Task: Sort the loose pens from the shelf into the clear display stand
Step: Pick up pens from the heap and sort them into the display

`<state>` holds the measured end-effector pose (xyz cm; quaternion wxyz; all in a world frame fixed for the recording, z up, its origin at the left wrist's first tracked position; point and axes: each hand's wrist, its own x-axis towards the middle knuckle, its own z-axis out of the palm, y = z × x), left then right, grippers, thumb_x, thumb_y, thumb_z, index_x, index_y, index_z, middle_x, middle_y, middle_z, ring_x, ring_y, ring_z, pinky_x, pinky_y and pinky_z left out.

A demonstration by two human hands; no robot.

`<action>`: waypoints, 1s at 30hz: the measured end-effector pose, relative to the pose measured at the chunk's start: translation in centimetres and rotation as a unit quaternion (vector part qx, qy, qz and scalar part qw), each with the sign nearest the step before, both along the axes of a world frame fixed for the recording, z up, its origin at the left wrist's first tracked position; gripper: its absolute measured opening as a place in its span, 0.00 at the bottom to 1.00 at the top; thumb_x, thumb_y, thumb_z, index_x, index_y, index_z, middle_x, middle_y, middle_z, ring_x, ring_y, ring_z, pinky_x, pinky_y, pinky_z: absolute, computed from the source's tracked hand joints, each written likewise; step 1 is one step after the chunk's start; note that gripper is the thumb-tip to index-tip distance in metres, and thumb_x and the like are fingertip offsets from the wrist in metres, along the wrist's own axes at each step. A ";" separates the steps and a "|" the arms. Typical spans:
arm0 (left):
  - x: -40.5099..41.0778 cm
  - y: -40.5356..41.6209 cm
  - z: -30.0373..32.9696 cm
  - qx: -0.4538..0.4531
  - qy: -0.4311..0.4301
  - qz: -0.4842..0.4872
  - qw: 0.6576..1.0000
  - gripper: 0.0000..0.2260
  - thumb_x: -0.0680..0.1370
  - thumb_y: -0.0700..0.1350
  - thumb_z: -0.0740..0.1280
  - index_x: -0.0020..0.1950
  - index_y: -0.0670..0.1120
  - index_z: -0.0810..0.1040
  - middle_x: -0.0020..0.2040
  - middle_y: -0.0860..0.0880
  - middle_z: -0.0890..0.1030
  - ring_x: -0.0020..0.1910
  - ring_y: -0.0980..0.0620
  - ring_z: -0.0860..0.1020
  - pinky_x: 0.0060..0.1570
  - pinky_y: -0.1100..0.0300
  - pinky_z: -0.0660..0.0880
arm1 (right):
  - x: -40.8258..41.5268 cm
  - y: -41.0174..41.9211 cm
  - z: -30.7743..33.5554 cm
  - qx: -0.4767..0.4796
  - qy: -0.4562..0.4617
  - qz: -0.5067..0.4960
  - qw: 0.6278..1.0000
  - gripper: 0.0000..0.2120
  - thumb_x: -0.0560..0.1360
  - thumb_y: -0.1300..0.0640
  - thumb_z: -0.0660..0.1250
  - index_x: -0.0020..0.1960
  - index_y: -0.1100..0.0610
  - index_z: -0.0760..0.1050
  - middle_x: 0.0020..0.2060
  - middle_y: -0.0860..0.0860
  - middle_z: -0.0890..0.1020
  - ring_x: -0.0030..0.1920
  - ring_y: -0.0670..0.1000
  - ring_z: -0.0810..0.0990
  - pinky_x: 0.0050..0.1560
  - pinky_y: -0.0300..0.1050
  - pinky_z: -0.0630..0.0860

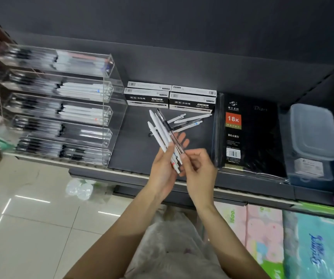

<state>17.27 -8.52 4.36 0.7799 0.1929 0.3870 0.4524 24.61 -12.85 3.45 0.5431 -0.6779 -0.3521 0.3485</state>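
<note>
display stand [57,105] left – loose pens [190,121] right, on shelf [134,158]

display stand [109,101]: clear glossy plastic | shelf [134,125]: matt dark | pens [162,133]: smooth white plastic | diary [250,135]: glossy wrap

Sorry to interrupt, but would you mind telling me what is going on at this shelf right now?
A person is sorting pens. The left hand grips a bundle of pens, mostly white with one clear, above the dark shelf. The right hand pinches the lower end of one pen in the bundle. A few loose pens lie on the shelf beside the pen boxes. The clear display stand to the left already holds pens in its tiers.
</note>
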 end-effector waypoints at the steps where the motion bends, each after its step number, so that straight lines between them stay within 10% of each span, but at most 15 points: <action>1: -0.3 -0.2 0.0 -0.002 0.007 0.001 1.000 0.13 0.83 0.44 0.53 0.64 0.47 0.73 0.63 0.50 0.79 0.61 0.54 0.78 0.44 0.62 0.77 | -0.2 0.2 0.1 0.003 -0.010 0.013 1.000 0.02 0.75 0.63 0.68 0.45 0.58 0.74 0.37 0.50 0.82 0.34 0.47 0.81 0.31 0.40 0.77; 11: -9.5 0.0 0.1 0.077 0.177 0.017 0.981 0.11 0.82 0.42 0.57 0.57 0.42 0.77 0.54 0.47 0.83 0.58 0.49 0.80 0.60 0.51 0.74 | -6.4 1.3 0.6 -0.003 -0.201 0.146 0.969 0.04 0.73 0.57 0.70 0.47 0.53 0.75 0.37 0.41 0.82 0.37 0.42 0.79 0.39 0.42 0.76; 20: -27.5 5.4 -0.4 0.056 0.262 0.102 0.958 0.13 0.81 0.51 0.58 0.49 0.52 0.81 0.37 0.53 0.72 0.36 0.57 0.70 0.38 0.65 0.67 | -16.1 5.8 0.2 0.022 -0.289 0.176 0.941 0.05 0.72 0.62 0.71 0.47 0.54 0.82 0.42 0.45 0.80 0.41 0.38 0.77 0.41 0.25 0.68; 30: -41.3 10.1 -2.6 0.008 0.254 0.059 0.965 0.10 0.81 0.48 0.60 0.49 0.49 0.81 0.39 0.52 0.73 0.40 0.56 0.72 0.41 0.67 0.69 | -23.4 10.1 -3.1 -0.079 -0.645 0.185 0.737 0.11 0.61 0.65 0.79 0.40 0.53 0.84 0.32 0.49 0.80 0.35 0.54 0.77 0.36 0.44 0.74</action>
